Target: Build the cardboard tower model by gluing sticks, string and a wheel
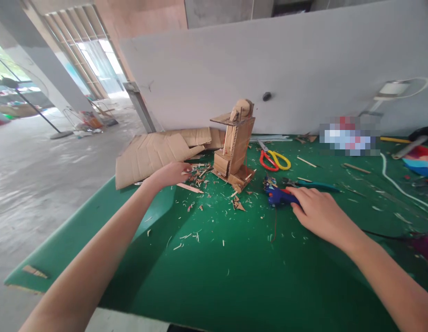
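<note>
Head view shows a standing cardboard model [240, 145] on a green counter [217, 267], the two hands well apart on either side of it. Left of the model, the left hand [172, 174] reaches in with fingers curled over a litter of cardboard and wood scraps [202, 176]; whether it pinches any piece cannot be told. A pale wooden stick [190, 188] lies just beside that hand, between it and the model's near side. Right of the model, the right hand [316, 210] is closed on the handle of a blue glue gun [280, 197], whose front end points toward the model. Teal-handled pliers [319, 185] lie just beyond that hand. Scissors [267, 151] with red and yellow handles rest right of the model, near it. Creased cardboard sheets [153, 154] lie to the model's left.
</note>
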{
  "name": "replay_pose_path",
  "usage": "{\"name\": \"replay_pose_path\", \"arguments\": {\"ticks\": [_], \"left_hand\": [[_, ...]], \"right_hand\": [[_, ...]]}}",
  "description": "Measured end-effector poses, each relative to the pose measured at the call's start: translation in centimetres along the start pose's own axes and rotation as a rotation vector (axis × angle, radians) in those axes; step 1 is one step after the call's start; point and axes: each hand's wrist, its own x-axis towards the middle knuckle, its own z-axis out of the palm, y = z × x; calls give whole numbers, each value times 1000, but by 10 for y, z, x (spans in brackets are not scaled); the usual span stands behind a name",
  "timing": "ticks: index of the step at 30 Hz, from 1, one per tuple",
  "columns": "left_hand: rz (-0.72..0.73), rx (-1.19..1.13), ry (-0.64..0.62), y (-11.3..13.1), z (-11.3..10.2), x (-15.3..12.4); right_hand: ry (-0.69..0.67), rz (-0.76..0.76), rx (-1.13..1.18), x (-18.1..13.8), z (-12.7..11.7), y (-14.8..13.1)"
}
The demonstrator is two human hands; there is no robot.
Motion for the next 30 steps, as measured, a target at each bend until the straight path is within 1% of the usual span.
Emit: {"name": "replay_pose_path", "arguments": {"ticks": [2, 4, 7, 9, 11, 13, 16, 18, 20, 22, 24, 26, 28, 30], "left_hand": [[86, 34, -21, 4, 7, 4], [111, 78, -6, 6, 13, 10], [67, 96, 19, 6, 20, 19], [28, 94, 37, 5, 23, 22], [-3, 82, 59, 4, 26, 23], [-24, 65, 79, 3, 28, 24], [-42, 37, 96, -1, 28, 24], [-61, 21, 100, -5, 25, 24], [-97, 5, 138, -9, 21, 23], [-132, 8, 244, -11, 17, 22], [-151, 56, 367, -10, 15, 23], [-138, 139, 428, -9, 13, 29], [-102, 208, 419, -9, 13, 39], [-69, 236, 366, -12, 14, 50]], "right_hand": [[4, -3, 2, 0, 0, -1], [19, 13, 31, 0, -1, -1], [57, 86, 70, 0, -5, 2], [57, 159, 39, -1, -9, 7], [14, 232, -23, -2, -10, 14], [-65, 293, -51, -4, -9, 22], [-198, 350, 0, -8, -4, 38], [-263, 341, 75, -12, -1, 49], [-306, 317, 143, -16, 0, 61], [-324, 305, 156, -19, -2, 71], [-321, 313, 115, -19, -5, 79], [-332, 295, 80, -15, -7, 86], [-386, 260, 84, -7, -7, 91], [-443, 221, 103, 2, -6, 95]]}}
